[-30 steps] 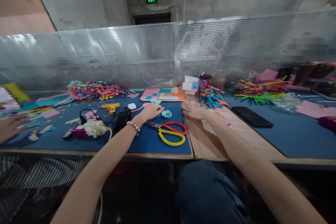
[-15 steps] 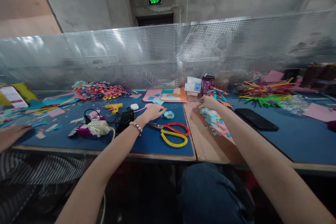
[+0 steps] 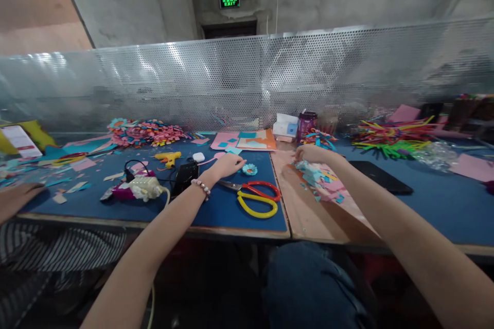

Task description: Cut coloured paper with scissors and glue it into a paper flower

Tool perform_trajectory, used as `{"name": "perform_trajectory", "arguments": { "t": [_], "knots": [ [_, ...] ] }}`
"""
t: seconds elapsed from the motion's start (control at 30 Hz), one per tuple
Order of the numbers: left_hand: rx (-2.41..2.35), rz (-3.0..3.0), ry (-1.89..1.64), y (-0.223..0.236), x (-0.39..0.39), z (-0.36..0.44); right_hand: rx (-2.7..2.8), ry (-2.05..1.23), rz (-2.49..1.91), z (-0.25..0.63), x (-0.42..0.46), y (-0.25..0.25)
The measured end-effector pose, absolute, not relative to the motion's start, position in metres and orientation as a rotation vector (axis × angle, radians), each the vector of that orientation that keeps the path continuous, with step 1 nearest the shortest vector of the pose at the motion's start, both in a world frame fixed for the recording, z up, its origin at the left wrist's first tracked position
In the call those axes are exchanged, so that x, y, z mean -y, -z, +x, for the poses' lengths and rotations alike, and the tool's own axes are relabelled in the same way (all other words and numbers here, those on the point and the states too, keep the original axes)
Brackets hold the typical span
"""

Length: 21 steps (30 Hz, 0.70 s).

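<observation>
My left hand, a beaded bracelet at its wrist, rests on the blue mat with its fingers loosely bent and nothing visible in them. Just right of its fingertips lies a light-blue paper flower. Scissors with one red and one yellow handle loop lie nearer me. My right hand bends downward at the far end of a heap of blue, pink and yellow paper scraps on the brown board. Its fingers are drawn together at the scraps; what they hold, if anything, is hidden.
A yellow glue gun and a power strip with cords lie left. Paper sheets, a tissue box and a purple cup stand behind. A phone lies right. Another person's hand rests far left.
My right hand has shifted right and its fingers have drawn together. The paper scraps now form a heap nearer me on the board. My left hand has stayed in place.
</observation>
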<state>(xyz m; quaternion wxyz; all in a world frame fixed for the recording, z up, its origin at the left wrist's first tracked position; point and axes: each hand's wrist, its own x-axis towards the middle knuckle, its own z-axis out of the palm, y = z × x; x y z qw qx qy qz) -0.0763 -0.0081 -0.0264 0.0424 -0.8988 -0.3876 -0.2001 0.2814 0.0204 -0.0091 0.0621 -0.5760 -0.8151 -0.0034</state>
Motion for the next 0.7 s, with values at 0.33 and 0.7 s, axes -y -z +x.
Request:
{"name": "perform_trajectory", "arguments": {
  "t": [0.33,0.7],
  "knots": [
    [1.165,-2.767,0.614,0.029,0.005,-0.079,2.504,0.217,-1.729,0.261,-0.011,0.018],
    [1.162,-2.763,0.617,0.029,0.005,-0.079,2.585,0.216,-1.62,0.24,-0.001,0.014]
  ]
}}
